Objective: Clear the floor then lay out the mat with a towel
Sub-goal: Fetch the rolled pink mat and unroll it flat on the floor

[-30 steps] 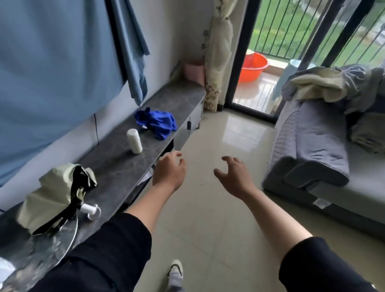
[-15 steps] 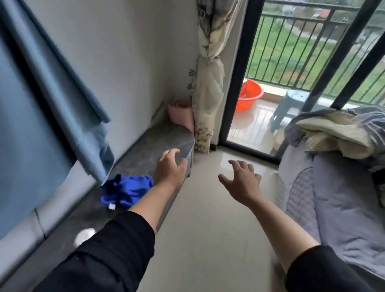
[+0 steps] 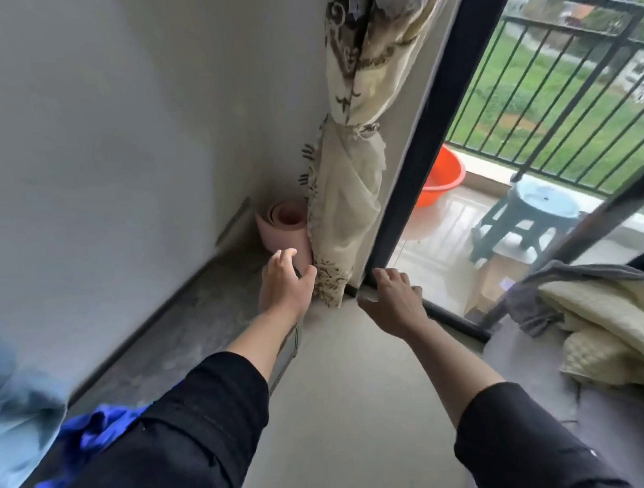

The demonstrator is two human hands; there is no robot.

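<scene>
A rolled pink mat point(image 3: 282, 228) stands upright in the corner on the far end of a low dark cabinet point(image 3: 186, 334), partly hidden by a tied cream curtain point(image 3: 345, 215). My left hand point(image 3: 286, 282) is stretched out just in front of the roll, fingers apart, holding nothing; I cannot tell whether the fingertips touch it. My right hand point(image 3: 393, 301) hovers open over the floor near the black door frame point(image 3: 419, 145). A cream towel or blanket point(image 3: 602, 326) lies on the sofa at the right.
A blue cloth point(image 3: 87, 436) lies on the cabinet at the lower left. Beyond the door, the balcony holds an orange basin point(image 3: 441, 182) and a green plastic stool point(image 3: 533, 214). A grey-covered sofa point(image 3: 549, 379) lines the right. Beige tiled floor point(image 3: 363, 391) runs between cabinet and sofa.
I have moved forward toward the corner. The pink roll is much closer, and my left hand has reached up to it. The right hand advanced toward the door frame.
</scene>
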